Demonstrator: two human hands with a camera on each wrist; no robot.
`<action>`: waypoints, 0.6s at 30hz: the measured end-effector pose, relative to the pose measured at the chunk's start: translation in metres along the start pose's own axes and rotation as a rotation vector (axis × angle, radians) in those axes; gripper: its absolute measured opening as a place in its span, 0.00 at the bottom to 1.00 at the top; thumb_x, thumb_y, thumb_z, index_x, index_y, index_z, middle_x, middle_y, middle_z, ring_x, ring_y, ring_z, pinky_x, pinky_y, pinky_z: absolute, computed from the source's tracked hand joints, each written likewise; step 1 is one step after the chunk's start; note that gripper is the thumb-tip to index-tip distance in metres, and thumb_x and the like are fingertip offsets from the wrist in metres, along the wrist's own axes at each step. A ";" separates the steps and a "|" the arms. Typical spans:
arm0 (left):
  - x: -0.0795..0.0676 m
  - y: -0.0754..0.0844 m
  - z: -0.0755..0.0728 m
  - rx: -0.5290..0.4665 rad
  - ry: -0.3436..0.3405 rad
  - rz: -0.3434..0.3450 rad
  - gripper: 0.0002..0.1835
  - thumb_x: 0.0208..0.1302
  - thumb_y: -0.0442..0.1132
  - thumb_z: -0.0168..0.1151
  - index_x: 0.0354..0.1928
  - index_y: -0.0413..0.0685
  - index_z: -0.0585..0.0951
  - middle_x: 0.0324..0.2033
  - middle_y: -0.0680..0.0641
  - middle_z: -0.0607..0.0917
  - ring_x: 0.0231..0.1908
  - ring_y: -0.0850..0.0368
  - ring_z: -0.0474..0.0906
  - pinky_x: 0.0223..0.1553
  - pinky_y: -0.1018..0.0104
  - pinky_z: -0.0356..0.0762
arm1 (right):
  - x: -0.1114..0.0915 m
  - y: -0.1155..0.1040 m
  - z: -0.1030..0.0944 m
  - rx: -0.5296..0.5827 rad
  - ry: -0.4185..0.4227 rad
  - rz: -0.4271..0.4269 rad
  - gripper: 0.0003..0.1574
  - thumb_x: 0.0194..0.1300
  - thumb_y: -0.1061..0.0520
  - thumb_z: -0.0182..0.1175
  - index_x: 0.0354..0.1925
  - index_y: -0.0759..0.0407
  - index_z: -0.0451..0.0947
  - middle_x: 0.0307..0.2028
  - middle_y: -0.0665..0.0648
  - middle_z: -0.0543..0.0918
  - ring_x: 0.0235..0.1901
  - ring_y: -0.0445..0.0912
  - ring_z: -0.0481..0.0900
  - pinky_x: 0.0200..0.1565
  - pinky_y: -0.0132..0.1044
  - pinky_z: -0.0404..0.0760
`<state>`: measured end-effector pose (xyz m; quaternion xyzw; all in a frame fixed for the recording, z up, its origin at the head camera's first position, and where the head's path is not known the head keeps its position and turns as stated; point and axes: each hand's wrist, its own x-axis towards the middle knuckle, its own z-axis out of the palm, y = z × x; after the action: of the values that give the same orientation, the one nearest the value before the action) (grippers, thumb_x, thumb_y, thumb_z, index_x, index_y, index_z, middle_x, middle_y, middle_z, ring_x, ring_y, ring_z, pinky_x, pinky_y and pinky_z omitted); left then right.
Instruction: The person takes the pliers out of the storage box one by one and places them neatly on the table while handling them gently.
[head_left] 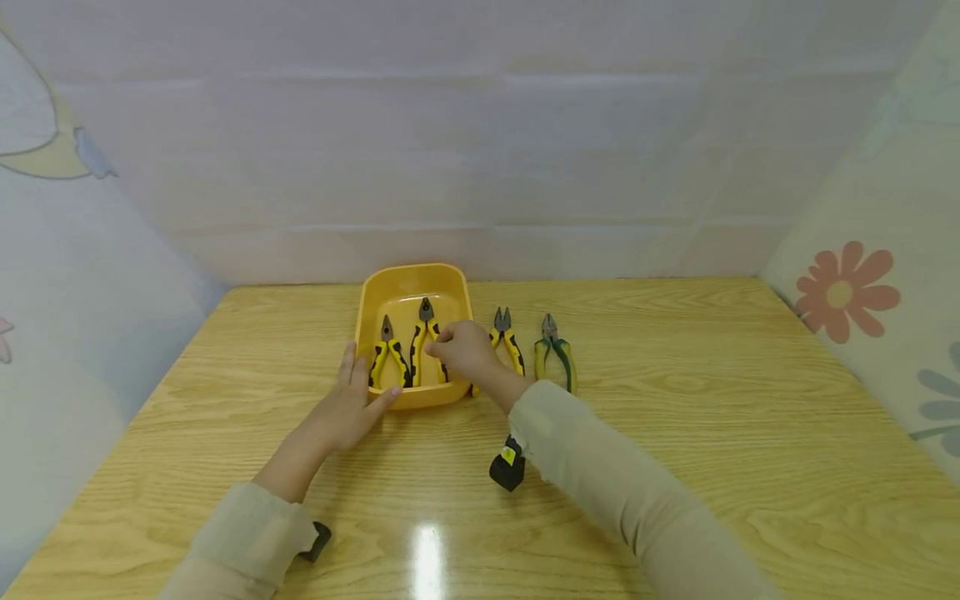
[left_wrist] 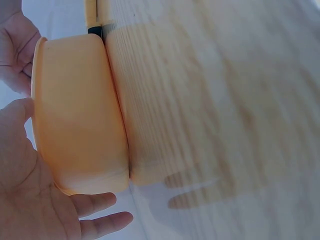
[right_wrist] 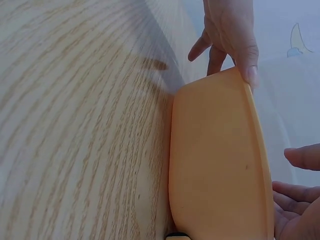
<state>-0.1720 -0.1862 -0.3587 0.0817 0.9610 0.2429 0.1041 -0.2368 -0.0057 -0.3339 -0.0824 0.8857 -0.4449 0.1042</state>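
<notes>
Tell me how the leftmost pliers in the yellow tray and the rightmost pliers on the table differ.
The leftmost pliers have yellow and black handles; the rightmost pliers have yellow-green and dark green ones. The leftmost pliers lie inside the tray, while the rightmost pliers lie directly on the wooden table. Both have dark metal heads pointing away from the person and handles spread apart.
</notes>
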 end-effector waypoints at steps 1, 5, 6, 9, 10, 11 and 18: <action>0.000 0.000 0.000 -0.002 0.001 0.003 0.45 0.61 0.63 0.33 0.64 0.33 0.37 0.61 0.39 0.23 0.53 0.30 0.57 0.45 0.42 0.64 | 0.000 0.000 0.000 -0.024 -0.001 -0.004 0.15 0.56 0.52 0.58 0.27 0.64 0.77 0.20 0.53 0.76 0.18 0.43 0.70 0.20 0.31 0.69; 0.001 0.001 -0.001 -0.001 0.004 0.012 0.45 0.61 0.63 0.33 0.63 0.32 0.38 0.61 0.39 0.23 0.52 0.30 0.58 0.45 0.43 0.64 | 0.002 0.000 0.000 -0.085 -0.011 0.000 0.20 0.56 0.52 0.58 0.15 0.62 0.70 0.10 0.51 0.65 0.10 0.40 0.58 0.13 0.29 0.58; 0.001 0.001 -0.001 -0.002 0.004 0.014 0.45 0.61 0.63 0.33 0.63 0.32 0.38 0.61 0.38 0.23 0.52 0.30 0.59 0.45 0.43 0.65 | 0.002 -0.001 0.000 -0.092 -0.013 0.006 0.21 0.56 0.52 0.58 0.14 0.61 0.68 0.09 0.50 0.63 0.09 0.40 0.57 0.12 0.28 0.57; 0.001 0.001 -0.001 -0.001 0.007 0.017 0.44 0.61 0.62 0.34 0.63 0.32 0.38 0.61 0.38 0.23 0.52 0.30 0.59 0.45 0.43 0.65 | 0.004 -0.003 0.002 -0.118 -0.021 0.022 0.26 0.56 0.53 0.58 0.10 0.57 0.59 0.08 0.49 0.57 0.08 0.39 0.52 0.11 0.28 0.53; 0.001 0.001 -0.001 -0.002 0.007 0.018 0.44 0.61 0.62 0.34 0.64 0.32 0.38 0.61 0.38 0.23 0.52 0.30 0.59 0.45 0.43 0.64 | 0.004 -0.003 0.003 -0.131 -0.021 0.023 0.27 0.56 0.54 0.58 0.09 0.56 0.57 0.08 0.49 0.56 0.07 0.39 0.51 0.10 0.28 0.52; 0.001 0.001 -0.001 -0.003 0.008 0.019 0.44 0.61 0.62 0.34 0.64 0.32 0.38 0.61 0.38 0.23 0.52 0.30 0.59 0.45 0.43 0.64 | 0.005 -0.004 0.004 -0.145 -0.022 0.026 0.27 0.56 0.54 0.58 0.09 0.55 0.57 0.07 0.49 0.55 0.07 0.39 0.51 0.10 0.28 0.52; 0.001 -0.001 0.000 -0.009 0.008 0.016 0.44 0.61 0.62 0.34 0.64 0.33 0.38 0.61 0.39 0.23 0.53 0.30 0.57 0.46 0.43 0.63 | 0.009 -0.005 0.011 -0.279 -0.029 0.036 0.24 0.56 0.54 0.58 0.09 0.56 0.63 0.06 0.49 0.59 0.07 0.39 0.57 0.10 0.27 0.56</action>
<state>-0.1731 -0.1867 -0.3587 0.0879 0.9595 0.2486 0.0989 -0.2420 -0.0196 -0.3375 -0.0866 0.9386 -0.3145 0.1124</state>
